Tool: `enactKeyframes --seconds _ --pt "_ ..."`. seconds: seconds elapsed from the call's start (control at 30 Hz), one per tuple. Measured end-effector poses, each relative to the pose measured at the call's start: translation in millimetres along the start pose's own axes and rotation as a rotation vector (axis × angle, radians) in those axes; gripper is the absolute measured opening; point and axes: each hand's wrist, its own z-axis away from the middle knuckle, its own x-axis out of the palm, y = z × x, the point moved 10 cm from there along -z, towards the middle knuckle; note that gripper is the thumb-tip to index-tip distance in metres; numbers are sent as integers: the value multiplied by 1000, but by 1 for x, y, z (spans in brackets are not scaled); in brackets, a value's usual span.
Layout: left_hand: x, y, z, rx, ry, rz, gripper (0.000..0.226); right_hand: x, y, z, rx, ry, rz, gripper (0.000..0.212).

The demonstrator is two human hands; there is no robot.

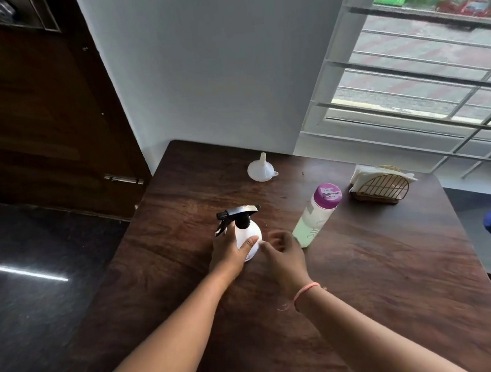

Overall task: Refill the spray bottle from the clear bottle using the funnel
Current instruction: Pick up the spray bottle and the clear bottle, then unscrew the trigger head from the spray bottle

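ok so on my feed I count one spray bottle [246,235], one funnel [260,168], one clear bottle [317,215] and one napkin holder [381,188], all on the dark wood table [376,263]. Two hands in view. My left hand [232,253] is wrapped around the spray bottle's round white body, thumb across the front, fingers curled round the far side. It stands upright near the middle of the table with its black trigger head screwed on, nozzle pointing left. My right hand [285,254] hangs just beside it, fingers loosely curled and a bit blurry, gripping nothing that I can see. There's a pink band on that wrist. The clear bottle stands just right of that hand, pale greenish liquid inside, purple cap on. The white funnel sits mouth-down further back near the wall, spout pointing up, well apart from both bottles
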Motion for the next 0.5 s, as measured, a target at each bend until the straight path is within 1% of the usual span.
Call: enactKeyframes --seconds 0.07,0.1,0.17,0.2,0.23,0.3,0.33,0.4,0.43,0.47,0.5 --pt "0 -2 2 -15 -20 27 61 21 -37 6 -190 -113 97 30" --pt "-2 5 4 8 -32 41 56 27 -49 8 -238 -139 121 32" --pt "-6 24 9 97 -50 72 42 28 -62 7 -280 -101 139 32" --pt "-6 33 13 135 -77 84 42 25 -66 7 -292 -65 146 30" --pt "-9 42 16 150 -116 81 50 23 -74 6 -308 -39 144 27" --pt "-19 50 17 158 -141 65 64 22 -89 4 -330 -45 127 17" --pt "-27 55 18 176 -147 123 67 21 -98 3 -324 -59 87 17" --pt "-46 54 17 131 -141 392 78 15 -107 -7 -216 -54 -99 22" --pt "-55 54 18 104 -132 506 85 12 -105 -15 -109 -35 -218 26" --pt "-63 56 21 95 -122 579 89 12 -102 -21 9 -33 -339 30" --pt "-67 62 25 118 -121 623 86 15 -99 -24 111 -53 -457 36"
